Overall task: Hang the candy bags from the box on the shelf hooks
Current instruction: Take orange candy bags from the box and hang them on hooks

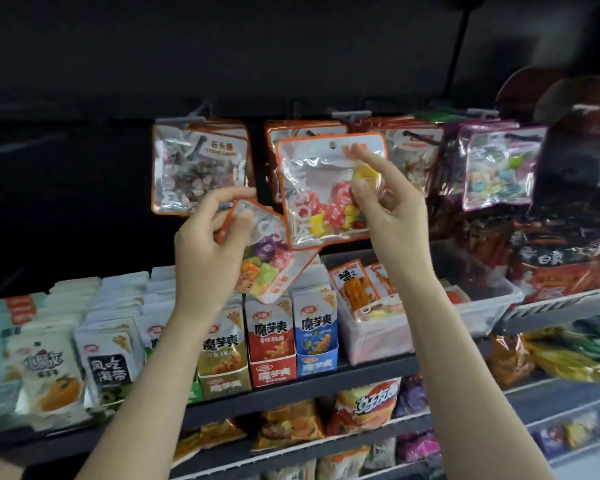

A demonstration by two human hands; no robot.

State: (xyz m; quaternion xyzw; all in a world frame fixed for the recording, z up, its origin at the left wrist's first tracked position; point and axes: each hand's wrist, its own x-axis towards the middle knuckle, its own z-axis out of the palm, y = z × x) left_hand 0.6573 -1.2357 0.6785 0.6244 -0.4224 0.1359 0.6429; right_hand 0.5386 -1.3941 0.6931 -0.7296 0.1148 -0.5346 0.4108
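My right hand (383,206) pinches a clear, orange-edged candy bag (321,192) with red and yellow sweets, held upright in front of the hanging row, its punch hole at the top. My left hand (210,237) grips a second candy bag (269,258) of mixed green, orange and purple sweets, tilted with its top toward the upper left. Behind them, other orange-edged bags hang on the shelf hooks (349,115); a stone-candy bag (200,166) hangs to the left. The translucent box (475,313) with more bags sits on the shelf at the right.
Purple-edged candy bags (497,164) hang at the right. Rows of white, red and blue snack cartons (271,337) fill the shelf below my hands. Chip bags (364,403) lie on lower shelves. A dark panel spans the top and left.
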